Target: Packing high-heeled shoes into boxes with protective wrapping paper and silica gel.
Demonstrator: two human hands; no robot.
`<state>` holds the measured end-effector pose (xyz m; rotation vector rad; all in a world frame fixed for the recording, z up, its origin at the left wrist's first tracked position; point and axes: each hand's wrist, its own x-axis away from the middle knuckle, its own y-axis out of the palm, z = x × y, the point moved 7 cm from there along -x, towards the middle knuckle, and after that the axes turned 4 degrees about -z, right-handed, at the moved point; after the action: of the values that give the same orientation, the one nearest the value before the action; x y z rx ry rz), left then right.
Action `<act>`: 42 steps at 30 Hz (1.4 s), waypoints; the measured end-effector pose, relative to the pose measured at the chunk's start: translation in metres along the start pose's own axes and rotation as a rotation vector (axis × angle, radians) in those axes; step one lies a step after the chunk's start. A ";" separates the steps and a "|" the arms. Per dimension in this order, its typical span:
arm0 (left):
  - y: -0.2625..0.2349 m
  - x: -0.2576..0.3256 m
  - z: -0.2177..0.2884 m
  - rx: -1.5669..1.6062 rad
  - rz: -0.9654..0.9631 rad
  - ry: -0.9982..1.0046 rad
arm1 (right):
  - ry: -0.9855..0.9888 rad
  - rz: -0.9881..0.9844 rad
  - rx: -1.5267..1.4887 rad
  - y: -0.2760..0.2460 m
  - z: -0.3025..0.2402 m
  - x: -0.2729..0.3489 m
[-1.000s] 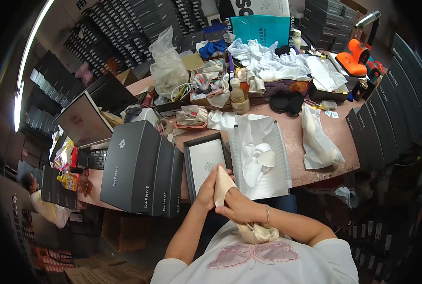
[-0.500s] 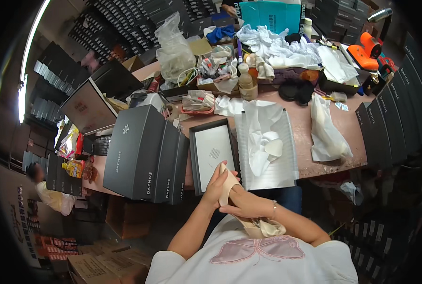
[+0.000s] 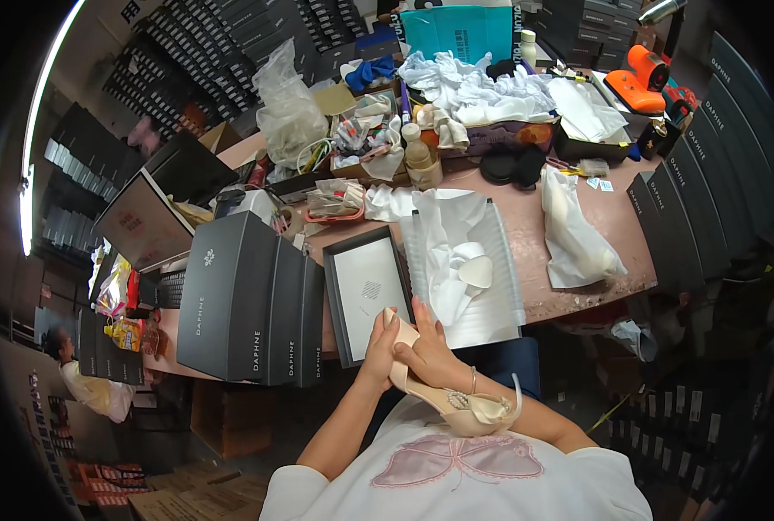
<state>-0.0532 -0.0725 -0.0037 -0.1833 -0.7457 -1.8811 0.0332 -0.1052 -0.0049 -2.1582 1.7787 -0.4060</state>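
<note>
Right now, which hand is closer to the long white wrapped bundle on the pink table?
Right. The right hand sits lower left of the bundle; the left hand is even farther left, holding the cream, beaded shoe.

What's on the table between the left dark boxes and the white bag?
Head view, left to right: an open dark box, white paper with a rounded white piece on it, then bare pink table.

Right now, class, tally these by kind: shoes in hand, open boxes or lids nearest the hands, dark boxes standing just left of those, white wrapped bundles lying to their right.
Beige shoe: 1
Open boxes or lids: 2
Standing dark boxes: 3
White wrapped bundle: 1
Total: 7
</note>
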 end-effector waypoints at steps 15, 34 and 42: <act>0.031 0.030 -0.006 0.252 -0.050 0.054 | 0.043 -0.066 0.165 -0.029 -0.020 0.028; -0.009 -0.081 0.019 0.412 0.094 -0.261 | 0.253 0.114 -1.019 -0.131 0.066 -0.007; 0.008 -0.062 0.007 0.142 0.103 -0.083 | 0.062 -0.241 -0.134 -0.037 -0.001 -0.052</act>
<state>-0.0207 -0.0226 -0.0229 -0.2064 -0.9059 -1.7246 0.0565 -0.0477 0.0103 -2.4914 1.6238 -0.4247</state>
